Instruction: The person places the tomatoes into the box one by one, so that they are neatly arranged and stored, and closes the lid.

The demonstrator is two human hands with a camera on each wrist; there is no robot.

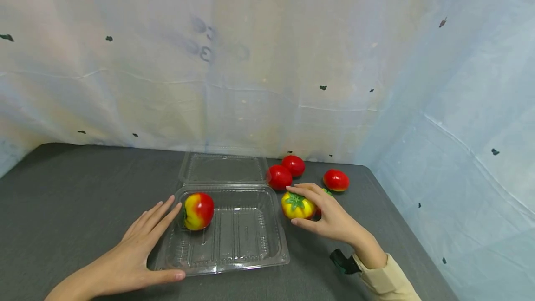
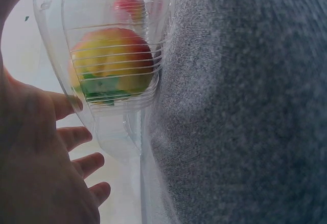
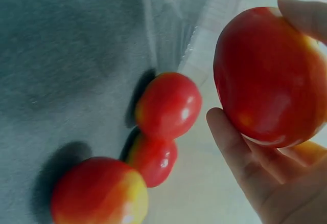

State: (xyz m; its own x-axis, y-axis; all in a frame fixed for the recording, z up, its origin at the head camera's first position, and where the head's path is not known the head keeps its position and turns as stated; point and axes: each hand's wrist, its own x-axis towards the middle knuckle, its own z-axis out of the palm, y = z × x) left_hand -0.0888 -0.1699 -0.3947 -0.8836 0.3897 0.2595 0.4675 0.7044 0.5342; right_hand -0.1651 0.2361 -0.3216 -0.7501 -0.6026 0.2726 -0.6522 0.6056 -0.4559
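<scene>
My right hand [image 1: 334, 219] grips a glossy red-and-yellow tomato [image 1: 296, 207] between thumb and fingers, just off the right side of a clear plastic clamshell box [image 1: 273, 245]. Its yellow end with a green star-shaped calyx faces up; its red underside [image 3: 271, 81] fills the right wrist view. Inside the box, at the left, lies another red-and-yellow tomato [image 1: 199, 211], tipped on its side. My left hand [image 1: 129, 250] is spread along the box's left side, fingertips right at the rim and thumb by the front corner. A further tomato [image 1: 326, 192] is mostly hidden behind my right hand.
Two red tomatoes, one in front [image 1: 278, 177] and one behind [image 1: 293, 165], sit close together beside the hinge; another tomato [image 1: 336, 180] lies farther right. The box's lid [image 1: 225, 169] is folded back toward plastic sheeting [image 1: 251, 82] that walls the back and right of the grey table [image 1: 83, 189].
</scene>
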